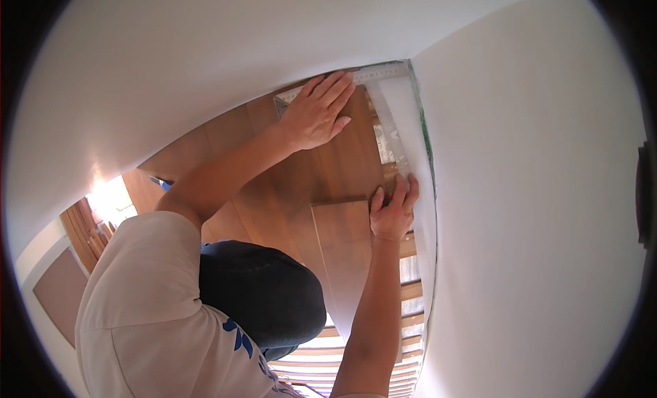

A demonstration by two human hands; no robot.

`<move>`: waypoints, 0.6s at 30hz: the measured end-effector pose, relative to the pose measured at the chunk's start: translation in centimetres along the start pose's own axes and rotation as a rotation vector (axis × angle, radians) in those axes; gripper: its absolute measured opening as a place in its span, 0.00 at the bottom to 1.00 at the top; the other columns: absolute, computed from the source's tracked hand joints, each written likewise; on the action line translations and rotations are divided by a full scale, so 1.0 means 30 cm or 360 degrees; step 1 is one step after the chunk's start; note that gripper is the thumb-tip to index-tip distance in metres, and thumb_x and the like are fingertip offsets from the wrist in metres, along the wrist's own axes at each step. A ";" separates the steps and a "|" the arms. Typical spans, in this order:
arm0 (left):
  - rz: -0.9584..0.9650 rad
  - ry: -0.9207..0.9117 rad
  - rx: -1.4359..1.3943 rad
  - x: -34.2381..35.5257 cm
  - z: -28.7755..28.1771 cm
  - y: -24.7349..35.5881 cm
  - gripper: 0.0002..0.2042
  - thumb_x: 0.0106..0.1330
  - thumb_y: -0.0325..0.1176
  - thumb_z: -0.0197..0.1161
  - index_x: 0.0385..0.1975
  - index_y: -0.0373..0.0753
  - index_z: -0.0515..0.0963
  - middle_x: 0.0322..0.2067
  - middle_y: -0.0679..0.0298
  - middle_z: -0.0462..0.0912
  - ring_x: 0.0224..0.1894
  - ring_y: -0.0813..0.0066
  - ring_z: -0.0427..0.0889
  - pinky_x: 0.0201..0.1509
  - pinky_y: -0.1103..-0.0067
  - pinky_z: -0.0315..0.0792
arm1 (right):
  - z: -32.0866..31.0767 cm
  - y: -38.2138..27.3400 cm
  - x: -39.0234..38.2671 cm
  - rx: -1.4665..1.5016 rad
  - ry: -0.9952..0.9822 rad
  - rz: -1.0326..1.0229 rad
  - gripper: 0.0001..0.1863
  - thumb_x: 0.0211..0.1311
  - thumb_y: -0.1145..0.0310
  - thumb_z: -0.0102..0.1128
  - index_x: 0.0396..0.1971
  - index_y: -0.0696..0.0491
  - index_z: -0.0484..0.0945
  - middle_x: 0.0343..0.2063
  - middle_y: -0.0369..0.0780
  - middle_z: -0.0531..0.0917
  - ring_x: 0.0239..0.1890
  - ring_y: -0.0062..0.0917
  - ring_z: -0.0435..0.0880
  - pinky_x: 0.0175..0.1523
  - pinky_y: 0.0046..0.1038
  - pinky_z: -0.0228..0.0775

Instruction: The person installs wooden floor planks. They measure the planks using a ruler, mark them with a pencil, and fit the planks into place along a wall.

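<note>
My left hand (317,117) lies flat with its fingers stretched out over a pale ruler (380,73) with scale marks. The ruler runs along the wall into the corner; part of it is hidden under the fingers. From it a whitish straight strip (391,127) extends toward me; whether the two are one piece I cannot tell. My right hand (392,216) has its fingers apart and bent, with the fingertips at the near end of that strip. Beside its thumb lies a loose wood-look floor plank (342,251), on top of the brown flooring (274,182).
White walls (520,193) meet at the corner, close to both hands. Wooden slats (410,290) with gaps show along the right wall and below the plank. My dark-clad knee (263,295) is over the flooring. A small blue object (163,184) lies at the left.
</note>
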State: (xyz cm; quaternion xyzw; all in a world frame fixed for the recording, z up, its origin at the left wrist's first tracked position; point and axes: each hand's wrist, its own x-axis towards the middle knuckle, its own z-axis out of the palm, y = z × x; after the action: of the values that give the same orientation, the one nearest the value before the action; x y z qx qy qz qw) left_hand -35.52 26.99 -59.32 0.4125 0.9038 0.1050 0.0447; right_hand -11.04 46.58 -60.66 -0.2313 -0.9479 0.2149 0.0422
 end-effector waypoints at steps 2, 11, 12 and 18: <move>-0.0004 -0.0005 0.0024 -0.004 0.003 -0.003 0.35 0.76 0.47 0.62 0.77 0.32 0.66 0.81 0.56 0.60 0.82 0.59 0.58 0.84 0.60 0.54 | 0.002 -0.002 -0.002 -0.0022 -0.0018 0.0025 0.25 0.72 0.53 0.66 0.63 0.48 0.78 0.72 0.43 0.70 0.41 0.37 0.90 0.40 0.41 0.87; 0.0061 0.0163 0.0070 -0.004 0.010 -0.005 0.32 0.76 0.47 0.61 0.74 0.33 0.69 0.79 0.55 0.64 0.81 0.58 0.61 0.81 0.60 0.58 | 0.004 -0.002 0.000 0.0043 0.0018 0.0029 0.27 0.69 0.54 0.68 0.65 0.45 0.76 0.72 0.44 0.71 0.47 0.45 0.90 0.44 0.47 0.88; 0.0049 0.0154 0.0091 -0.003 0.014 -0.009 0.32 0.77 0.47 0.60 0.75 0.33 0.69 0.78 0.55 0.64 0.81 0.58 0.61 0.81 0.59 0.57 | 0.002 -0.005 0.003 0.0061 -0.0024 0.0068 0.27 0.68 0.54 0.68 0.64 0.45 0.76 0.72 0.43 0.71 0.47 0.45 0.89 0.45 0.47 0.88; 0.0122 0.0302 0.0159 0.005 0.070 -0.011 0.32 0.78 0.49 0.59 0.75 0.36 0.69 0.78 0.58 0.66 0.79 0.61 0.63 0.79 0.59 0.58 | -0.041 -0.003 0.011 0.0134 -0.0037 0.0135 0.23 0.69 0.58 0.68 0.61 0.44 0.79 0.72 0.38 0.72 0.42 0.38 0.91 0.43 0.45 0.86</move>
State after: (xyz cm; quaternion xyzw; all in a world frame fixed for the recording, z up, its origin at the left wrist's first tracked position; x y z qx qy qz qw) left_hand -35.49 27.22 -61.44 0.4366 0.8917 0.1000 -0.0658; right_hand -11.16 47.14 -59.50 -0.2666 -0.9278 0.2589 0.0318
